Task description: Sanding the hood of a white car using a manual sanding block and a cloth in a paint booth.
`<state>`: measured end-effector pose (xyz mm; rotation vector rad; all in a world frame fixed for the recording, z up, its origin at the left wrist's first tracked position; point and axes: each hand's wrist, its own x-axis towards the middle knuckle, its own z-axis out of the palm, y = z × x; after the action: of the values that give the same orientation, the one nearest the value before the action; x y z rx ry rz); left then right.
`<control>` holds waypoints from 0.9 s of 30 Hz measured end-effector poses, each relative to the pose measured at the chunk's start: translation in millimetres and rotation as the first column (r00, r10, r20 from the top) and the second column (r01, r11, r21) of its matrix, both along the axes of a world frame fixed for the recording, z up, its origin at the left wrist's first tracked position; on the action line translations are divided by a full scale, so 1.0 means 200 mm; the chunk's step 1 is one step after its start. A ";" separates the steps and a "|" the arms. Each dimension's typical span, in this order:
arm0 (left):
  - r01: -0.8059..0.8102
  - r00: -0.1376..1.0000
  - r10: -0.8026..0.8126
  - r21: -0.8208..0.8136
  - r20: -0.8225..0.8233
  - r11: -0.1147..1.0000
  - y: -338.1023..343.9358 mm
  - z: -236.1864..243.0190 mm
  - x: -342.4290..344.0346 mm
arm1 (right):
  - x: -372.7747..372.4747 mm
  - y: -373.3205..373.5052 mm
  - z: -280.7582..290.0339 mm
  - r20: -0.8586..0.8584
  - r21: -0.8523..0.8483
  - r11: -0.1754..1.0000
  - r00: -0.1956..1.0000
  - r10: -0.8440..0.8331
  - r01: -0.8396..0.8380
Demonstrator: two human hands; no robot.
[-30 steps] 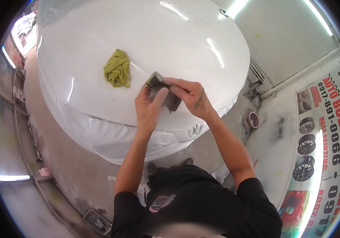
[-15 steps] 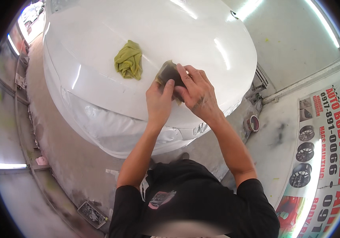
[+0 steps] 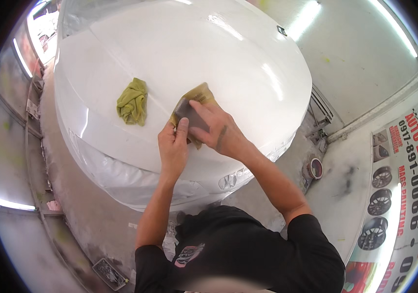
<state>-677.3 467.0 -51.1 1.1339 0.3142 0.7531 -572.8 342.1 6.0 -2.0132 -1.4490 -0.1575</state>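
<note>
A sheet of yellowish-brown sandpaper [image 3: 202, 91] is bent around a dark sanding block [image 3: 184, 109], above the white car hood [image 3: 170, 56]. My left hand [image 3: 172, 149] pinches the sandpaper's near-left edge, thumb up. On the block's right side my right hand [image 3: 220, 128] grips block and sheet together, its fingers reaching over the dark face. Part of the block is hidden behind the hands. A crumpled olive-green cloth [image 3: 132, 101] lies on the hood, left of my hands.
Clear plastic film [image 3: 138, 171] covers the car's front end. A small bucket [image 3: 314, 168] stands on the floor at right, near a wall with a printed banner [image 3: 409, 195]. At lower left, a tray [image 3: 110, 274] sits on the floor beside panels.
The view has shifted, so the cloth and both hands appear lower and further left. More of the sandpaper's yellowish side shows, and my right fingers now reach across the block.
</note>
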 end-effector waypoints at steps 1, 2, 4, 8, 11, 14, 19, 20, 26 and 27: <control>-0.029 0.997 0.041 0.173 -0.066 0.984 0.01 0.01 0.03 | 0.05 -0.01 0.01 -0.124 0.036 0.999 0.992 -0.006 0.011; -0.100 0.979 0.152 0.333 -0.134 0.938 0.02 0.03 0.06 | 0.12 -0.03 0.02 -0.215 0.117 0.992 0.974 0.066 -0.041; -0.058 0.990 0.092 0.276 -0.110 0.959 0.06 0.06 0.12 | 0.27 -0.06 0.04 -0.399 0.142 0.989 0.917 0.027 0.033; -0.309 0.930 0.366 0.454 -0.041 0.836 0.27 0.14 0.15 | 0.85 -0.15 0.06 -0.500 0.262 0.951 0.866 -0.013 0.165; -0.495 0.855 0.519 0.333 0.020 0.803 0.57 0.20 0.02 | 1.54 -0.25 0.05 -0.186 0.267 0.879 0.916 -0.355 0.395; -0.652 0.746 0.656 0.328 0.114 0.684 0.99 0.21 -0.08 | 2.15 -0.36 -0.03 -0.117 0.116 0.749 0.758 -0.641 0.652; -0.595 0.679 0.729 0.519 -0.083 0.614 1.46 0.07 -0.12 | 2.57 -0.44 -0.15 0.155 0.053 0.743 0.730 -0.666 0.667; -0.626 0.682 0.729 0.473 -0.054 0.621 1.50 0.04 -0.11 | 2.60 -0.44 -0.15 0.166 0.105 0.693 0.674 -0.720 0.714; -0.675 0.568 0.823 0.565 -0.012 0.474 1.47 -0.04 -0.07 | 2.70 -0.41 -0.14 0.020 -0.127 0.734 0.742 -0.670 0.667; -0.685 0.586 0.810 0.532 -0.005 0.498 1.46 -0.03 -0.06 | 2.72 -0.40 -0.14 0.035 -0.121 0.689 0.697 -0.716 0.714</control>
<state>-689.8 758.9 -56.1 1.5900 0.9405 1.5480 -27.9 262.7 -22.5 -2.5881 -0.5788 -0.3863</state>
